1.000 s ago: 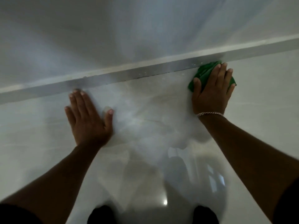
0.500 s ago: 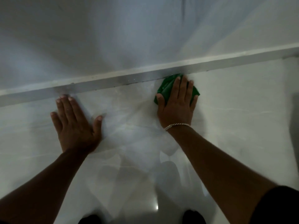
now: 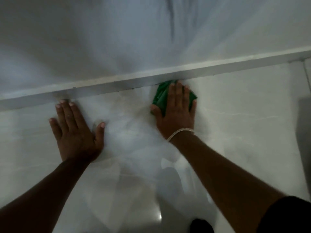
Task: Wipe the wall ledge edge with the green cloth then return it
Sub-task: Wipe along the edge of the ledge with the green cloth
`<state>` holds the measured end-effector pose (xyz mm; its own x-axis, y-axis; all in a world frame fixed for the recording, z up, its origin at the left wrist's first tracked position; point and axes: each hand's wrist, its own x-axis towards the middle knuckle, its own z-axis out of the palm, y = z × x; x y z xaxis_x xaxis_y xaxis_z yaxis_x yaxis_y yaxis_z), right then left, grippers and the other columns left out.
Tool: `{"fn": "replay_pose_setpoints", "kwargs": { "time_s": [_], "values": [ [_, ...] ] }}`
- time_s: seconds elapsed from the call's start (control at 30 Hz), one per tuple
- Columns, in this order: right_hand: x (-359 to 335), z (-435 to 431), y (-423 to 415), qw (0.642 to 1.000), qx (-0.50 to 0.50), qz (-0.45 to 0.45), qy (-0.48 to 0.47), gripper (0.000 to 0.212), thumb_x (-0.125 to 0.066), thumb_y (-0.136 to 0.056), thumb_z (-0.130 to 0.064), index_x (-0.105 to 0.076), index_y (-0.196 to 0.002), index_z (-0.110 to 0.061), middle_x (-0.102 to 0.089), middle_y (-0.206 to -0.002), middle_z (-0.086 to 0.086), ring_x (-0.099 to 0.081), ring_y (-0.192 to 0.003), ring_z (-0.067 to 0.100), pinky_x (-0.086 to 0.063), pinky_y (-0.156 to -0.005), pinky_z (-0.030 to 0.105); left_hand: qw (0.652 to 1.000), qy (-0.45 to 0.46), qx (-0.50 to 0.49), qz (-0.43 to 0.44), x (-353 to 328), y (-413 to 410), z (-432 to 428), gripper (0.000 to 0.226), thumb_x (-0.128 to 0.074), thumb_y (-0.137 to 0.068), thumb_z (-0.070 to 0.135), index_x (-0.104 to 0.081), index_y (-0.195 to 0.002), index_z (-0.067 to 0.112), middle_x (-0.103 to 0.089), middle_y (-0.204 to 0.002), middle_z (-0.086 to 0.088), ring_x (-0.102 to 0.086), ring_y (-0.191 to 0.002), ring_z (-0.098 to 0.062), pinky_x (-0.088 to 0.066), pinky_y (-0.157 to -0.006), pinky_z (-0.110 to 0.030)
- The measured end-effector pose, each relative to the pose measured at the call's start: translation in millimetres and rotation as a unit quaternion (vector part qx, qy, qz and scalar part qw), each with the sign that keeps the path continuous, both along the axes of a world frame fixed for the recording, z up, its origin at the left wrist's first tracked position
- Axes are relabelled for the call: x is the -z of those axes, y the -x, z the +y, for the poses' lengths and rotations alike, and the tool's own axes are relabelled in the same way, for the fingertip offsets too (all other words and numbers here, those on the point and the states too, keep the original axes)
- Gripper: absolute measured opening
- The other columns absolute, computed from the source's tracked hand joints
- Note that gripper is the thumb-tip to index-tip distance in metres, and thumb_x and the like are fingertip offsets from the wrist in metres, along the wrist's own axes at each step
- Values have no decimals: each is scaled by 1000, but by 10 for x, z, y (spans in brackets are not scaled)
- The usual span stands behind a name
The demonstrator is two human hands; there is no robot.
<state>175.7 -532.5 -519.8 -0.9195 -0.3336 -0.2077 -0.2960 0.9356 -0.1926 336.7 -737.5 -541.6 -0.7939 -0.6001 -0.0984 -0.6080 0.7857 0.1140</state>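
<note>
A pale ledge edge (image 3: 117,84) runs across the wall, rising from left to right. Just under it, a bunched green cloth (image 3: 161,95) lies pressed against the glossy tiled wall (image 3: 244,115). My right hand (image 3: 176,110) is flat on the cloth, fingertips touching the underside of the ledge; most of the cloth is hidden beneath the palm. A thin bracelet circles that wrist. My left hand (image 3: 75,130) rests flat on the tiles to the left, fingers spread, fingertips just below the ledge, holding nothing.
Above the ledge the plain wall (image 3: 151,39) is blurred. A grey vertical strip (image 3: 304,132) stands at the right border, and the ledge ends near the top right corner. My dark shoe (image 3: 202,226) shows at the bottom edge.
My right hand has slid the green cloth leftward along the underside of the ledge, closer to my left hand. The left hand has stayed flat on the tiles.
</note>
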Motion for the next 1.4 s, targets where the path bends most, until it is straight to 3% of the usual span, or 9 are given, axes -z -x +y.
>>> {"fn": "replay_pose_setpoints", "kwargs": {
  "time_s": [0.27, 0.33, 0.43, 0.57, 0.8, 0.93, 1.07, 1.23, 1.4],
  "values": [
    [-39, -125, 373, 964, 265, -12, -20, 89, -38, -89, -58, -6, -152, -5, -2, -163, 13, 1, -149, 33, -11, -115, 63, 1000, 1, -3, -6, -9, 14, 3, 93, -23, -94, 61, -8, -157, -5, -7, -166, -29, -4, -157, -41, -6, -125, -59],
    [-50, -540, 47, 967, 253, 2, -12, 93, -39, -86, -60, -9, -152, -2, -5, -162, 17, -2, -149, 37, -11, -113, 68, 1000, -1, 1, -19, -29, 13, 1, 93, -23, -94, 61, -7, -157, -5, -6, -166, -29, -4, -157, -41, -7, -125, -60],
    [-45, -867, -363, 988, 138, -62, 6, 94, -33, -90, -60, 10, -150, -3, 14, -161, 16, 16, -147, 37, 5, -113, 64, 1000, 3, 0, -15, -35, 27, -6, 95, -21, -93, 63, -7, -157, -5, -7, -166, -29, -6, -156, -41, -7, -125, -60],
    [-6, -482, -296, 999, 41, 3, -6, 88, -31, -92, -59, 3, -152, -7, 6, -163, 13, 8, -149, 33, 1, -115, 59, 999, 1, 25, -22, -12, -33, -58, 98, -17, -91, 67, -8, -157, -5, -6, -167, -28, -5, -157, -39, -6, -125, -58],
    [28, -363, 65, 963, 269, 20, -3, 87, -36, -90, -58, -3, -153, -8, 1, -163, 9, 4, -149, 32, -12, -112, 67, 994, 9, 104, -30, 12, -180, -236, 96, -26, -92, 66, -13, -157, -3, -11, -168, -23, -7, -158, -36, -8, -126, -55],
    [-9, -978, -500, 983, 180, 17, 10, 91, -37, -85, -61, -13, -152, -5, -10, -162, 14, -5, -149, 36, -15, -109, 70, 995, 7, 100, -30, -16, -186, -251, 97, -19, -91, 68, -13, -157, -3, -11, -168, -23, -8, -157, -37, -9, -126, -55],
    [-60, -1418, -988, 997, 56, -39, 45, 87, -35, -91, -59, 0, -153, -9, 5, -163, 10, 10, -149, 32, 3, -112, 65, 996, -14, 81, -28, -23, -200, -236, 93, -13, -92, 65, -8, -158, -1, -5, -169, -21, -3, -158, -34, -8, -126, -56],
    [-6, -810, -657, 995, -99, -2, 24, 79, -33, -92, -57, -4, -154, -16, -4, -164, 3, 3, -150, 26, 1, -115, 62, 999, -22, 40, -22, -16, -240, -257, 98, -21, -90, 69, -9, -159, 0, -7, -169, -19, -5, -158, -32, -5, -127, -54],
    [3, -83, -114, 998, -28, 37, -47, 80, -29, -92, -60, -9, -153, -12, -9, -163, 8, -4, -150, 30, -8, -115, 64, 999, -35, 37, -17, -27, -230, -247, 98, -27, -90, 68, -9, -158, 0, -7, -169, -19, -4, -158, -32, -7, -126, -57]
  ]
}}
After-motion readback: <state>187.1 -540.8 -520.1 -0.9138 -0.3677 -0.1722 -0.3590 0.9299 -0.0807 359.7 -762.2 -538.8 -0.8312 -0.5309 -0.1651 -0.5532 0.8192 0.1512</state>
